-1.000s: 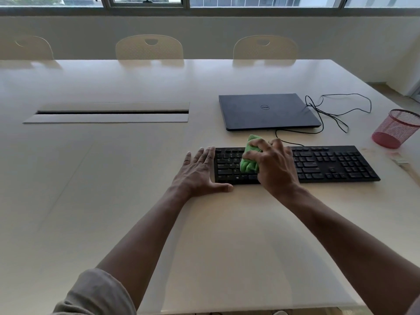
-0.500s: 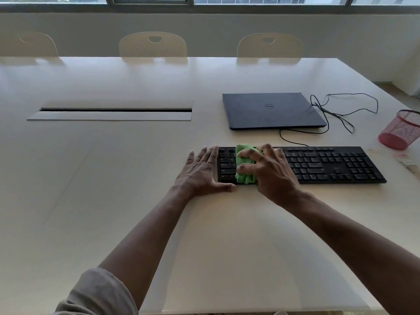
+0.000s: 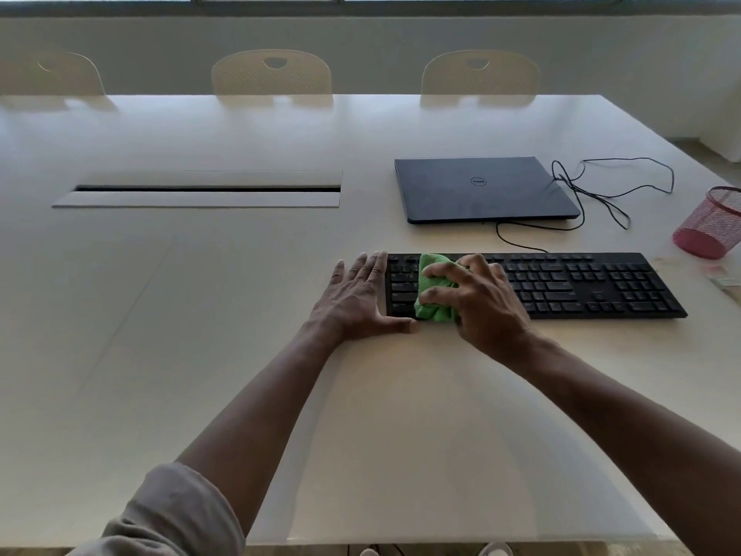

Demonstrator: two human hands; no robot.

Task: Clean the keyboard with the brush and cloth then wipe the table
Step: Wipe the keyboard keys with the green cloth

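Note:
A black keyboard lies on the white table, right of centre. My right hand grips a bunched green cloth and presses it on the keys at the keyboard's left end. My left hand lies flat on the table, fingers straight, against the keyboard's left edge, with the thumb along its front edge. At the far right edge of the table lies a pale object, possibly the brush; it is mostly cut off.
A closed dark laptop sits behind the keyboard, with a black cable looping to its right. A red mesh cup stands at the right edge. A cable slot is set in the table at left. Three chairs line the far side.
My right hand has slid the green cloth leftward along the keys toward the keyboard's left end. My left hand stays in place against the keyboard.

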